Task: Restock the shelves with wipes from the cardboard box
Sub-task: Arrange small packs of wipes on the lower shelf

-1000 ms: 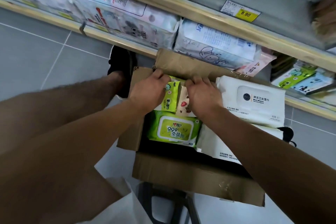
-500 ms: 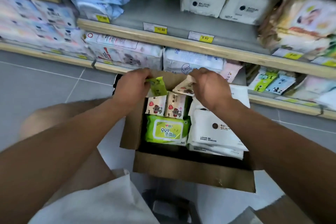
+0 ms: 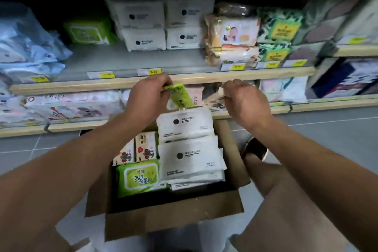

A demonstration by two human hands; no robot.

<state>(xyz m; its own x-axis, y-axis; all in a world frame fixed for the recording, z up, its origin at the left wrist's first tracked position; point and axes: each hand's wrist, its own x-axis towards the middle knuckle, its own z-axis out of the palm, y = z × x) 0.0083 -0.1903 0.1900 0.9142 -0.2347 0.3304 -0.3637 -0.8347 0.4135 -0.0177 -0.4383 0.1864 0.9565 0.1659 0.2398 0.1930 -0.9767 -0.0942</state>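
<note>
An open cardboard box (image 3: 169, 217) sits in front of me, holding a large green wipes pack (image 3: 141, 178), white wipes packs (image 3: 188, 157) and small cream packs (image 3: 143, 147). My left hand (image 3: 147, 96) is raised above the box, shut on a small green wipes pack (image 3: 181, 97). My right hand (image 3: 243, 102) is level with it, shut on a small cream wipes pack (image 3: 214, 99) that it mostly hides. Both hands are just below the wooden front edge of the middle shelf (image 3: 163, 81).
The middle shelf carries white packs (image 3: 163, 32), a green pack (image 3: 90, 30), blue packs (image 3: 26, 47) at left and baby wipes (image 3: 233, 34) at right, with bare grey shelf in front. The lower shelf (image 3: 67, 106) is stocked. Grey tiled floor surrounds the box.
Both hands have lifted out of the box with one small pack each and risen toward the middle shelf. My view has tilted up, showing more of the shelves.
</note>
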